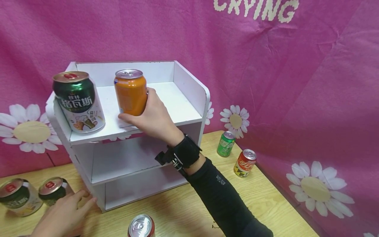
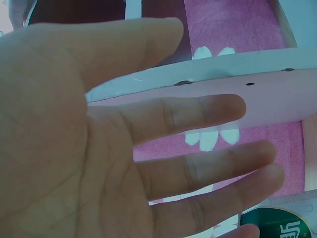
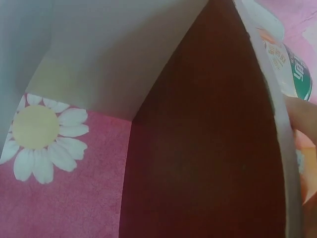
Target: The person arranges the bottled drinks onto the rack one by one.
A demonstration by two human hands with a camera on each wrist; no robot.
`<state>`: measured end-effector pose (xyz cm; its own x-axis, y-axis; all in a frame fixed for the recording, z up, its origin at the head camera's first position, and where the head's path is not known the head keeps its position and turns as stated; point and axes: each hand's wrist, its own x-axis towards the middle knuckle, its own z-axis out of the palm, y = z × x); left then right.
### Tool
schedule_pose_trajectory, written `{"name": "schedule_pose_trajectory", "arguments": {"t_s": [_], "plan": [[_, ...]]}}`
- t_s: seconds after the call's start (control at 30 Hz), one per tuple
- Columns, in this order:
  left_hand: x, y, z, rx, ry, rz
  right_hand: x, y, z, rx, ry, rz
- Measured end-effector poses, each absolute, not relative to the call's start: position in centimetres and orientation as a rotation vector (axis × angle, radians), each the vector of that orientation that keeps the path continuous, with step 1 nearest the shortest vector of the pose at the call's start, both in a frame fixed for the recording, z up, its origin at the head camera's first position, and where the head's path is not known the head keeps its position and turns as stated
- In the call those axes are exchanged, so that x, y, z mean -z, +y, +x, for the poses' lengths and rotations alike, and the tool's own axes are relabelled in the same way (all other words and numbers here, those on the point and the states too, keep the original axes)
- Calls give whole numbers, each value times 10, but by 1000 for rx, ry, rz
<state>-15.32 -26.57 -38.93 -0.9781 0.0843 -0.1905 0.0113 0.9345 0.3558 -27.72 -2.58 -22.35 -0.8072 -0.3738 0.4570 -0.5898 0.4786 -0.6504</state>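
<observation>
My right hand (image 1: 157, 117) grips an orange can (image 1: 131, 95) on the top level of a white shelf unit (image 1: 189, 98). A larger green-and-white can (image 1: 78, 105) stands to its left on the same level. In the right wrist view, the shelf board's edge hides most of the hand; part of the orange can (image 3: 309, 163) shows at the right. My left hand (image 1: 63, 214) is low beside the unit's left side, close to another green-and-white can (image 1: 54, 191). In the left wrist view its fingers (image 2: 213, 168) are spread and straight, holding nothing.
Another green-and-white can (image 1: 22, 197) stands at the far left of the wooden table (image 1: 177, 217). A can with a silver lid (image 1: 141, 226) is at the front. Right of the unit stand a green can (image 1: 226, 144) and a red can (image 1: 245, 163). Pink cloth (image 1: 281, 82) hangs behind.
</observation>
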Motion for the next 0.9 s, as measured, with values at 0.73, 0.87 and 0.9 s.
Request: {"name": "schedule_pose_trajectory", "arguments": {"t_s": [0.73, 0.87, 0.9], "plan": [[392, -266, -154, -539, 2902, 82, 224, -25, -277, -1222, -2473, 836], [392, -266, -154, -531, 2899, 76, 224, -25, -277, -1232, -2477, 832], [392, -266, -154, -529, 2894, 74, 223, -24, -277, -1253, -2485, 841]]}}
